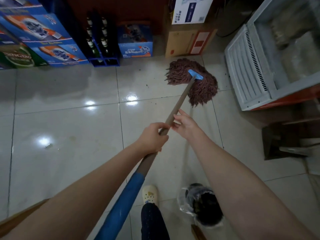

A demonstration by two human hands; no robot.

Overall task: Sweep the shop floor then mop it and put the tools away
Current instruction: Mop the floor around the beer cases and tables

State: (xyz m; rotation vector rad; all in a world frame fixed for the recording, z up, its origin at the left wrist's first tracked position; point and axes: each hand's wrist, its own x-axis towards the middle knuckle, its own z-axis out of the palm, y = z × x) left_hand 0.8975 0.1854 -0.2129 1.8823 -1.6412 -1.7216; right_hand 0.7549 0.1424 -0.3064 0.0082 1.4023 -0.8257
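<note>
Mopping the tiles with my left hand doing the holding.

My left hand (152, 137) is wrapped tight round the mop handle (180, 101), while my right hand (185, 125) lies slack just ahead of it, fingers loosely straight and only touching the shaft. The brown mop head (199, 87) is spread flat on the wet floor (69, 118), near the cardboard box (181, 42) and beside the white freezer (245, 73).

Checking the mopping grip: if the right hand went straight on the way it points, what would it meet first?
The mop handle, just ahead of the right hand and its open fingers; they may already touch it.
</note>
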